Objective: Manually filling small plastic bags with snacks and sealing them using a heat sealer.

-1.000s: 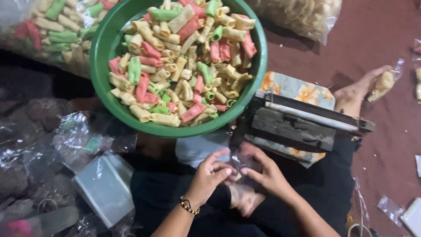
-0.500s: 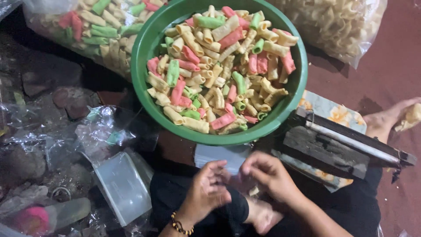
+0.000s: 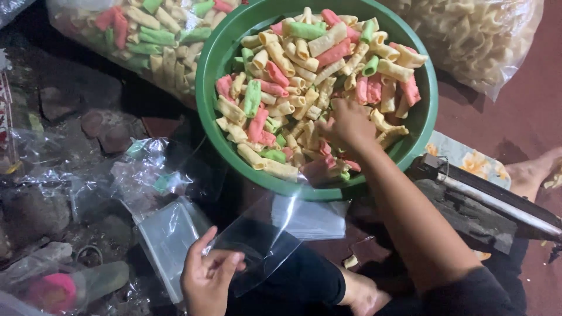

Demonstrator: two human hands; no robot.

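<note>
A green round basin (image 3: 211, 70) is heaped with tube-shaped crackers (image 3: 304, 64) in cream, pink and green. My right hand (image 3: 350, 124) reaches into the basin and presses down among the crackers, fingers curled on them. My left hand (image 3: 206, 278) is low in the view and pinches one edge of a clear empty plastic bag (image 3: 263, 240), which hangs open above my lap.
Large clear sacks of crackers lie behind the basin at upper left (image 3: 140, 35) and upper right (image 3: 480, 35). A dark wooden sealing device (image 3: 486, 205) sits at right on a floral cloth. A stack of clear bags (image 3: 167, 237) and crumpled plastic lie at left. A bare foot (image 3: 533, 169) shows at far right.
Both hands were together at my lap working a bag. My right hand has since moved up into the basin, and my left hand now holds the bag alone, lower left.
</note>
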